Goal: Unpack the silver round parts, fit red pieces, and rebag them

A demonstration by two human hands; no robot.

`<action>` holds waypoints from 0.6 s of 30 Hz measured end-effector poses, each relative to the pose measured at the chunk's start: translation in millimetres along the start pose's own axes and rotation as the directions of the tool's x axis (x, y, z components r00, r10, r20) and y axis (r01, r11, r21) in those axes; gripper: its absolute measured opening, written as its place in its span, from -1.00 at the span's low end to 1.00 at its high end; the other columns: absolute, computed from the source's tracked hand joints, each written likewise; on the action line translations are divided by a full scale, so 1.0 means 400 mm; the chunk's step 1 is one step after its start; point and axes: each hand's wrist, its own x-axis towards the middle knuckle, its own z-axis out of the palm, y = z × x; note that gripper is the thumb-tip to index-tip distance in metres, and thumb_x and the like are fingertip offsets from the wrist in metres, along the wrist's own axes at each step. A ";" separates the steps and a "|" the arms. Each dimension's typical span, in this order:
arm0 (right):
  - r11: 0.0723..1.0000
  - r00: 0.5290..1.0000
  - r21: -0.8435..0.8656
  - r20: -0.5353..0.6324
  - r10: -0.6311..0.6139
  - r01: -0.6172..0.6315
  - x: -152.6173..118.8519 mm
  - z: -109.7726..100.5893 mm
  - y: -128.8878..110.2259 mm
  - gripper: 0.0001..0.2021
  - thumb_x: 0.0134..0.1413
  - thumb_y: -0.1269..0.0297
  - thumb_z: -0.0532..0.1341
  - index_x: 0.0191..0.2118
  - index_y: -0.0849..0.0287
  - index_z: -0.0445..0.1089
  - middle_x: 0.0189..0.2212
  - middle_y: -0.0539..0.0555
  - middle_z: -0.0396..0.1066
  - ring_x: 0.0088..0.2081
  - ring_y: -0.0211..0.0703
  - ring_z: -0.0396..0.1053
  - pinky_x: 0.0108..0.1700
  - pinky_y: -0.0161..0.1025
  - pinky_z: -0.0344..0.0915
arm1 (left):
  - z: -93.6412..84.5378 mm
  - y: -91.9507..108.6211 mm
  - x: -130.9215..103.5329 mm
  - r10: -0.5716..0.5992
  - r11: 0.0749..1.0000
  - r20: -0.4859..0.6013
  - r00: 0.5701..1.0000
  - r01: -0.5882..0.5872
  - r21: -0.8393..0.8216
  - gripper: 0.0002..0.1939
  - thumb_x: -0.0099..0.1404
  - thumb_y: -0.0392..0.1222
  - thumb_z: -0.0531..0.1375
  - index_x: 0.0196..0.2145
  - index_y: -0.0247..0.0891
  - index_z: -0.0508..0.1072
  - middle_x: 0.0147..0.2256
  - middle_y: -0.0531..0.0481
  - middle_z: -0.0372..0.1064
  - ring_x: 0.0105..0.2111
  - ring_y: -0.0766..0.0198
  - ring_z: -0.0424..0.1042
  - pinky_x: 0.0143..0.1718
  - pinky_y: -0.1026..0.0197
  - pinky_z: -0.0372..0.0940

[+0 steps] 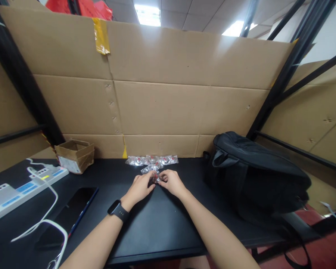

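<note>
Both hands meet at the middle of the black table [148,224], around one small clear plastic packet [157,178] with something red and silvery inside. My left hand [140,185], below a black watch on the wrist, has its fingers closed on the packet's left side. From the other side, my right hand [172,183] pinches the packet's right edge. Just behind the hands lies another such packet [152,167]. Farther back, several similar shiny packets [138,160] lie in a row near the cardboard wall. What exactly the packets contain is too small to make out.
A black bag [257,175] takes up the table's right side. To the left are a phone [78,205], a white power strip [25,190] with white cables [54,198], and an open cardboard box [75,153]. A cardboard wall [162,108] closes off the back between black metal posts.
</note>
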 end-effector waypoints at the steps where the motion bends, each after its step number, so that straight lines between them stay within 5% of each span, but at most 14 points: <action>1: 1.000 1.000 -0.002 -0.019 0.024 -0.024 0.004 0.006 0.004 -0.81 -0.14 0.43 0.44 -0.32 0.17 0.51 -0.34 0.03 0.48 -0.40 -0.24 0.45 -0.27 -0.32 0.41 | 0.004 -0.004 0.002 -0.001 1.000 0.001 1.000 0.001 -0.007 -0.45 0.28 -0.19 0.19 0.21 -0.10 0.23 0.04 -0.09 0.48 0.06 0.06 0.44 0.09 0.05 0.20; 7: 0.992 0.992 -0.107 -0.116 0.052 -0.065 0.017 0.020 0.000 -0.73 -0.18 0.34 0.49 -0.41 0.17 0.38 -0.36 -0.02 0.39 -0.45 -0.26 0.42 -0.32 -0.31 0.35 | 0.012 -0.015 0.010 0.010 0.998 -0.009 1.000 -0.010 -0.056 -0.33 0.24 -0.19 0.23 0.27 -0.07 0.14 0.06 -0.08 0.47 0.06 0.04 0.44 0.11 0.05 0.22; 12: 1.000 1.000 -0.006 0.028 -0.008 0.008 0.000 -0.014 -0.001 -0.83 -0.02 0.50 0.34 -0.31 0.15 0.39 -0.23 0.00 0.41 -0.42 -0.31 0.48 -0.32 -0.38 0.35 | 0.011 -0.008 0.005 0.014 0.995 -0.017 1.000 -0.015 -0.099 -0.29 0.23 -0.22 0.24 0.29 -0.07 0.11 0.06 -0.09 0.46 0.07 0.03 0.44 0.12 0.04 0.22; 18: 0.996 1.000 -0.092 -0.001 -0.007 0.007 0.001 -0.019 0.005 -0.79 -0.06 0.43 0.41 -0.33 0.14 0.38 -0.30 -0.03 0.40 -0.48 -0.31 0.40 -0.36 -0.37 0.30 | 0.006 0.002 0.002 0.051 0.986 0.005 0.999 -0.049 -0.161 -0.29 0.23 -0.28 0.23 0.29 -0.05 0.12 0.07 -0.07 0.45 0.07 0.07 0.43 0.14 0.05 0.23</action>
